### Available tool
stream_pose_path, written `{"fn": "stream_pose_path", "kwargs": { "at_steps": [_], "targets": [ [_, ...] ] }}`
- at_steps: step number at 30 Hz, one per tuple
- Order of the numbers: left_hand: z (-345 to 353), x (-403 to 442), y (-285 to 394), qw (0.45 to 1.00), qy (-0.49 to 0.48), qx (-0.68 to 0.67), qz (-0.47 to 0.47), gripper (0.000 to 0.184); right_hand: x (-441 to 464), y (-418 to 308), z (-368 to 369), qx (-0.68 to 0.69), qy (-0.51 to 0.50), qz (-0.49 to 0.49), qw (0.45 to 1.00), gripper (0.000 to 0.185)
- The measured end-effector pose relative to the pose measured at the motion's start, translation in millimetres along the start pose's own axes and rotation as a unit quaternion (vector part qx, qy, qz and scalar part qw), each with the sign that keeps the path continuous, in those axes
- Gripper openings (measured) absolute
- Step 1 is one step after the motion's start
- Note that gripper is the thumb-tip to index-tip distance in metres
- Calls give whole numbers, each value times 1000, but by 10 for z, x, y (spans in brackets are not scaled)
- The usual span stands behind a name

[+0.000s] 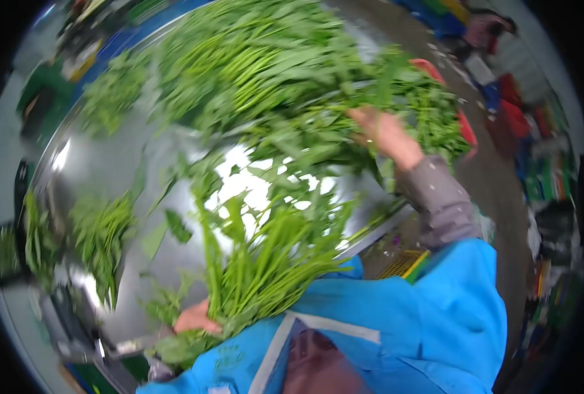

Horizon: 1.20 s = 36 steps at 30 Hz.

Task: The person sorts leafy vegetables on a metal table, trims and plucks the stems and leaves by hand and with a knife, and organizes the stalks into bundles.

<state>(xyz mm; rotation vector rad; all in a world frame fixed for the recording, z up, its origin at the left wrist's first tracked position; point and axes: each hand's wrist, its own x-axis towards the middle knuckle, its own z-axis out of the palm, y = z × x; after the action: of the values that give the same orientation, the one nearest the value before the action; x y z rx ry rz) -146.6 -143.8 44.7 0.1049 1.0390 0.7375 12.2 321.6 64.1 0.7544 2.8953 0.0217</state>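
Observation:
My left hand (196, 318) is closed around a bunch of long-stemmed leafy greens (259, 272), close against my blue apron. The stems fan upward to the right, and leaves hang below the hand. Farther out, my right hand (385, 134) is over loose greens (318, 131) at the right side of the metal table (98, 164). Motion blurs its fingers, so I cannot make out whether they grip a stem. Beyond it lies a large heap of the same greens (259, 59), stems mostly aligned.
A red basket (468, 134) full of greens stands at the table's right edge. Small bunches (105, 230) lie on the left. A yellow crate (403, 264) is below the near right edge. Another person (485, 29) is at the far right, near crates and bags.

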Motion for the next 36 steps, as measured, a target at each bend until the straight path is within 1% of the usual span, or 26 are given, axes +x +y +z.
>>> {"fn": "stream_pose_path", "kwargs": {
  "at_steps": [1, 2, 3, 5, 7, 8, 9, 11, 12, 14, 15, 17, 18, 19, 20, 21, 22, 23, 25, 27, 29, 31, 32, 33, 35, 36],
  "targets": [
    [-18, 32, -63, 999, -17, 0, 33, 91, -107, 13, 3, -241, 95, -20, 966, 34],
    [-58, 88, -155, 997, -30, -16, 67, 92, -191, -27, -34, 5, 154, -30, 988, 33],
    [-65, 124, -229, 993, -44, -29, 103, 93, -261, -75, -50, 251, 192, -34, 948, 33],
    [21, 114, -243, 989, -35, -87, 111, 93, -467, -207, 19, 354, 151, -45, 922, 35],
    [17, 116, -289, 983, -40, -127, 124, 94, -695, -345, 196, 398, -2, -100, 912, 37],
    [-6, 147, -348, 980, -40, -138, 134, 93, -795, -419, 167, 407, -160, -102, 894, 39],
    [-11, 169, -398, 977, -41, -151, 142, 93, -884, -491, 138, 403, -316, -99, 853, 42],
    [79, 129, -326, 971, -44, -188, 140, 92, -1037, -594, 276, 495, -451, -80, 738, 65],
    [103, 128, -286, 970, -46, -200, 132, 94, -1116, -687, 316, 495, -456, -81, 736, 65],
    [101, 186, -299, 964, -61, -207, 156, 93, -1217, -898, 370, 633, -352, -127, 678, 88],
    [91, 187, -307, 963, -54, -210, 163, 93, -1280, -971, 504, 650, -395, -72, 645, 106],
    [129, 207, -97, 975, -104, -122, 153, 91, -1116, -1317, 635, 842, -174, -134, 492, 118],
    [136, 245, -5, 975, -135, -66, 162, 84, -1024, -1460, 531, 840, -182, -143, 491, 118],
    [148, 272, 118, 975, -128, -71, 170, 84, -903, -1588, 331, 857, -131, -114, 485, 123],
    [162, 284, 259, 973, -140, 81, 168, 80, -809, -1675, 192, 871, -79, -83, 478, 128],
    [173, 279, 344, 948, -147, 231, 160, 76, -745, -1724, 140, 869, -85, -90, 479, 128],
    [177, 266, 365, 935, -126, 267, 197, 60, -684, -1760, 97, 849, -74, -118, 509, 129],
    [225, 212, 439, 935, -121, 266, 202, 60, -638, -1795, 52, 828, -63, -145, 539, 130],
    [336, 74, 590, 932, -92, 325, 130, 60, -575, -1836, 21, 828, -64, -117, 545, 125],
    [350, 63, 539, 927, -72, 334, 158, 60, -513, -1851, 154, 841, -98, -28, 532, 122],
    [331, 76, 519, 920, -52, 341, 185, 60, -482, -1876, 242, 838, -101, -21, 536, 117],
    [301, 126, 493, 911, -69, 376, 157, 61, -469, -1891, 303, 863, -171, -13, 475, 115],
    [293, 154, 466, 913, -68, 371, 158, 61, -439, -1964, 240, 890, -200, -26, 409, 114],
    [270, 185, 458, 911, -85, 372, 155, 65, -396, -1998, 219, 889, -204, -28, 410, 114],
    [215, 225, 446, 910, -95, 373, 155, 69, -312, -2051, 186, 896, -247, -95, 356, 115],
    [195, 236, 422, 912, -102, 366, 153, 74, -310, -2059, 134, 897, -255, -92, 349, 115]
  ]
}}
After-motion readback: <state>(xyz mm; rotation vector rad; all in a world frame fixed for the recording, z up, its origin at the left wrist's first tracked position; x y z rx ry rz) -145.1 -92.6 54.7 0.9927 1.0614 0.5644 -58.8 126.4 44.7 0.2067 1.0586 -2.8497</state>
